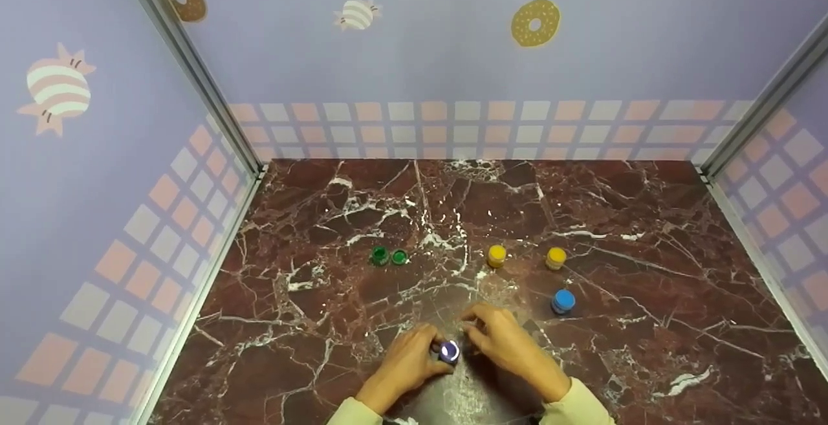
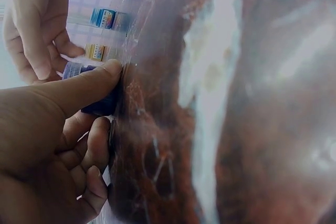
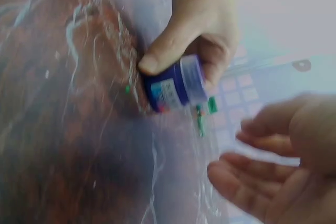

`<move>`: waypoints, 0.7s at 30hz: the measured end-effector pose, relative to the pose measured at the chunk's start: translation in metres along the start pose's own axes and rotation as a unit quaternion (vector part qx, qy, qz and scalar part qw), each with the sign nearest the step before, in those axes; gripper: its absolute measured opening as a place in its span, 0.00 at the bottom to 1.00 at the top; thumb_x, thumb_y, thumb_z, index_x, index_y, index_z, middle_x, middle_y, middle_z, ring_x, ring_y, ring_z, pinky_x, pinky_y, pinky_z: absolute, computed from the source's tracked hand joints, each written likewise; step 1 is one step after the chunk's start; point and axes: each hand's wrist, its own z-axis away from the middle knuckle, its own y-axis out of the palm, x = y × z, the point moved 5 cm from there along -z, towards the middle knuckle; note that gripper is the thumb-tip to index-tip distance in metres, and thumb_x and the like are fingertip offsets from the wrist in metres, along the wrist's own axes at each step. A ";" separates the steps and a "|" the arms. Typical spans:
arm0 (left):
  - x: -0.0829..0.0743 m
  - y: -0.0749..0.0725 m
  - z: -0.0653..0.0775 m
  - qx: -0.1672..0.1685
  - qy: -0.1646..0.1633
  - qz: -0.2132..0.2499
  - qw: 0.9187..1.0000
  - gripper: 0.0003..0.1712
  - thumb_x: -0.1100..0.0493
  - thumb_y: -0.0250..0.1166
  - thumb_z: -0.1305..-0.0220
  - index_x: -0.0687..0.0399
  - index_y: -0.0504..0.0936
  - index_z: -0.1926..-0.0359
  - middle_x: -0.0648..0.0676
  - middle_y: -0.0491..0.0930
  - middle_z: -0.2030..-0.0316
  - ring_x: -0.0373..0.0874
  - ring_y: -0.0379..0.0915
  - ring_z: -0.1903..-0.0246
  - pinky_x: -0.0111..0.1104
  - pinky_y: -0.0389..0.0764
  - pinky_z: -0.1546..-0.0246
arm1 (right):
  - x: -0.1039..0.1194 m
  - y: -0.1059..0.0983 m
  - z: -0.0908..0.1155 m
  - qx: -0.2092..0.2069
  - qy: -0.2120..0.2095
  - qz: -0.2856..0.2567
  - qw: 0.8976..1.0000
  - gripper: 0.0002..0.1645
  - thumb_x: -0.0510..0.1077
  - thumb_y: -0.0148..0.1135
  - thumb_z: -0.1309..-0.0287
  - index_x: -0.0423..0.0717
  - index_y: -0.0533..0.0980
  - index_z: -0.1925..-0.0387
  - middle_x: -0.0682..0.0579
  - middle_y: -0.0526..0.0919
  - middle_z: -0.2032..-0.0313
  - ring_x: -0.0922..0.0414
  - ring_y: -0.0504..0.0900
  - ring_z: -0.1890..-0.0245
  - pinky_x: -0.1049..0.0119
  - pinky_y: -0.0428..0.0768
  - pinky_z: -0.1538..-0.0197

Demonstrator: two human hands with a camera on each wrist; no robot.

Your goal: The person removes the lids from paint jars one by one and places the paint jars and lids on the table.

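A small purple paint jar (image 1: pixel 449 352) stands on the marble-patterned table near its front. My left hand (image 1: pixel 412 359) grips it low on its side, thumb and fingers around it. In the right wrist view, the jar (image 3: pixel 170 85) shows a printed label and a ribbed top. To the right of the jar is my right hand (image 1: pixel 508 341), fingers loosely bent and apart from it, with nothing seen between them. The left wrist view has the left thumb pressed along the jar (image 2: pixel 102 98), hiding part of it.
Beyond the hands, a green jar (image 1: pixel 380 256) sits beside a round green lid (image 1: pixel 399 257). Two yellow-topped jars (image 1: pixel 497 256) stand to the right, with a blue-topped jar (image 1: pixel 563 301) nearer the right hand. Patterned walls (image 1: pixel 453 56) enclose the table's back and sides.
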 end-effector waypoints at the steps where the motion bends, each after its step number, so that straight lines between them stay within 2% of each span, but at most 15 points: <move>1: 0.000 0.000 0.000 0.000 0.002 0.000 1.000 0.22 0.49 0.84 0.55 0.49 0.80 0.65 0.42 0.76 0.69 0.35 0.72 0.70 0.32 0.76 0.65 | 0.001 0.000 0.001 -0.014 0.018 -0.001 1.000 0.08 0.29 0.67 0.41 0.33 0.82 0.59 0.45 0.87 0.65 0.56 0.84 0.69 0.65 0.84 0.66; 5: -0.001 0.000 0.000 -0.002 0.014 -0.011 1.000 0.23 0.49 0.84 0.55 0.49 0.79 0.66 0.42 0.75 0.69 0.35 0.71 0.70 0.33 0.75 0.66 | 0.014 0.003 0.006 -0.056 0.050 0.023 0.997 0.10 0.34 0.71 0.41 0.32 0.81 0.60 0.41 0.86 0.65 0.50 0.86 0.68 0.61 0.85 0.64; 8: -0.001 -0.001 0.000 0.000 0.016 -0.019 1.000 0.24 0.47 0.84 0.54 0.49 0.77 0.67 0.42 0.73 0.70 0.35 0.69 0.71 0.33 0.74 0.67 | 0.025 0.012 0.009 -0.058 0.049 0.050 0.996 0.14 0.40 0.72 0.38 0.32 0.80 0.61 0.39 0.84 0.64 0.49 0.85 0.70 0.61 0.84 0.67; 13: -0.002 -0.001 -0.002 -0.005 0.020 -0.025 0.999 0.20 0.49 0.81 0.50 0.48 0.77 0.68 0.42 0.74 0.70 0.37 0.72 0.71 0.36 0.76 0.66 | 0.041 0.025 0.010 -0.048 0.031 0.126 0.990 0.17 0.46 0.72 0.38 0.36 0.77 0.64 0.47 0.78 0.68 0.50 0.82 0.75 0.61 0.81 0.74; 17: -0.002 -0.001 -0.001 -0.018 0.024 -0.036 0.999 0.16 0.57 0.79 0.51 0.50 0.78 0.68 0.45 0.76 0.71 0.43 0.76 0.70 0.40 0.78 0.65 | 0.048 0.035 0.012 -0.039 0.017 0.159 0.986 0.16 0.45 0.73 0.39 0.38 0.77 0.64 0.48 0.76 0.68 0.46 0.83 0.73 0.55 0.82 0.72; 21: 0.000 0.000 -0.001 -0.017 0.016 -0.036 0.999 0.17 0.56 0.79 0.54 0.51 0.77 0.69 0.45 0.75 0.72 0.43 0.75 0.71 0.41 0.78 0.66 | 0.048 0.040 0.014 -0.036 0.008 0.166 0.985 0.14 0.40 0.76 0.44 0.38 0.77 0.64 0.48 0.77 0.68 0.45 0.84 0.72 0.54 0.82 0.71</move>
